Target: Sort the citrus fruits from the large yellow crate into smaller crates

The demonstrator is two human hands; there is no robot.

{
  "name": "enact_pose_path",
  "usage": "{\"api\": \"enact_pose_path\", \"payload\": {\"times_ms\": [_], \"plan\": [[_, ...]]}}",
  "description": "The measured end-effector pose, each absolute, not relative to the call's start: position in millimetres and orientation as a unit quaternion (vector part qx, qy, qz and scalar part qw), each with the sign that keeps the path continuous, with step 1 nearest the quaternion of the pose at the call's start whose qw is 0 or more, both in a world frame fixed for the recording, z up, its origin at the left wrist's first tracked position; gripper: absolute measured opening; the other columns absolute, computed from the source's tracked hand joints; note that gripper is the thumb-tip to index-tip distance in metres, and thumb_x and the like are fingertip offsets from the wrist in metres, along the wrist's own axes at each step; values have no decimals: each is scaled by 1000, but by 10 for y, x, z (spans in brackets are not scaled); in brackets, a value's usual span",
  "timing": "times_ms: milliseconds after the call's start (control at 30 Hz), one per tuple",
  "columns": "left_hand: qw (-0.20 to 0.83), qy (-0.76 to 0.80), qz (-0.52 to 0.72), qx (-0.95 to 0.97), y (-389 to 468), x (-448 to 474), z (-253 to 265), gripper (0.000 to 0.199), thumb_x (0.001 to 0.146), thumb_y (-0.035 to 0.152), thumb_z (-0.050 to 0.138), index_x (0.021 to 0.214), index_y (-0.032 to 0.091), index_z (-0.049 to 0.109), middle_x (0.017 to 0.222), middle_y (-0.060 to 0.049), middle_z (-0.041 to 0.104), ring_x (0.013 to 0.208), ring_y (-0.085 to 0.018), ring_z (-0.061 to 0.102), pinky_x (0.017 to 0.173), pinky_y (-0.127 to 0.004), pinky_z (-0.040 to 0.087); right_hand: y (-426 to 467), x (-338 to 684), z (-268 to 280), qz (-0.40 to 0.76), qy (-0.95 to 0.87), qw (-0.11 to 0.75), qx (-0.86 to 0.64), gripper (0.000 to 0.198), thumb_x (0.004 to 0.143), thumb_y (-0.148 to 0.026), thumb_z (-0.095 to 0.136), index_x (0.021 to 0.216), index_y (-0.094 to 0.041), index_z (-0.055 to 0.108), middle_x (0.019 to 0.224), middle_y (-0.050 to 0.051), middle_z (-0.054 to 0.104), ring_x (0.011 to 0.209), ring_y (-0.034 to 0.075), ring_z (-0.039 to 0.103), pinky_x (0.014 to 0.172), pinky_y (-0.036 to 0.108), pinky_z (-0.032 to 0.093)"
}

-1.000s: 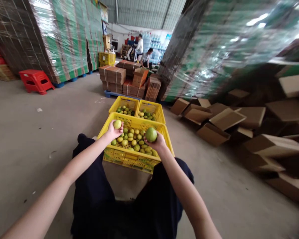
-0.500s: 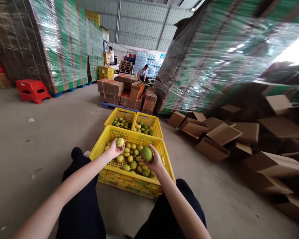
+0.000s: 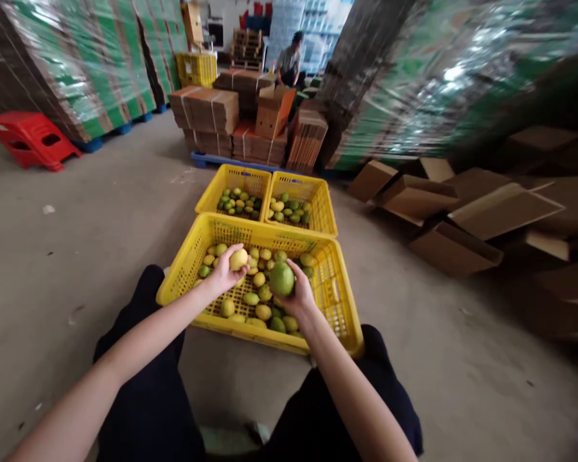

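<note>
Closer together now, left hand [image 3: 225, 271] grasps a yellow fruit [image 3: 239, 259] and right hand [image 3: 302, 292] a green fruit [image 3: 281, 280] above the near crate [image 3: 270, 240] — each grip leaves one side bare, likely for viewing.

The front crate [image 3: 270, 234] opens upward; walls [image 3: 338, 292] block sideways passage.
</note>
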State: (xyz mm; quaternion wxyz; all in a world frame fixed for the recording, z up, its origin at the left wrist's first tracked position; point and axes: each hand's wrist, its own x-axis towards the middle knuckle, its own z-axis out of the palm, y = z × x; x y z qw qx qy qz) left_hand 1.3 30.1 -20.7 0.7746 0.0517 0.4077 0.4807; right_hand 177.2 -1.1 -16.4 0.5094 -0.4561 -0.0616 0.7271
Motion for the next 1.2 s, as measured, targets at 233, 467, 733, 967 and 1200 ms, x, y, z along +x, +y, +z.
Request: {"api": "enact_pose_path", "payload": {"times_ms": [233,467,733,967,1200], "plan": [[785,400,471,49,144,55,-278,24,95,27,57,74,15,57,67,-4,66,53,-13,65,49,-22,56,-136,1754,-89,723,-18,475,-501,21,95,-28,53,82,-19,66,62,1,71,57,18,68,53,28,56],[804,403,436,34,114,162,-296,33,102,39,49,88,12,62,74,-8,68,73,-19,74,62,-26,63,-243,1946,-107,709,-3,492,-505,13,89,-30,62,81,-21,64,64,-1,69,59,18,68,58,30,59],[784,430,447,14,56,147,-366,16,92,21,57,77,15,59,61,-3,61,53,-13,62,47,-20,53,-253,1953,-99,716,-3,492,-495,12,85,-30,67,78,-21,63,64,2,69,59,18,66,55,28,58],[802,430,413,12,20,159,-413,26,93,25,49,69,16,57,55,-5,57,44,-12,54,38,-19,41,-300,1969,-170,692,31,501,-518,11,84,-26,67,76,-21,62,59,-1,67,59,18,67,54,27,57],[798,426,425,-9,33,162,-372,34,102,32,39,92,12,65,67,-7,66,54,-16,64,45,-22,53,-223,1980,-302,710,46,502,-492,11,88,-28,65,80,-20,64,64,1,70,59,18,68,55,29,58]]}}
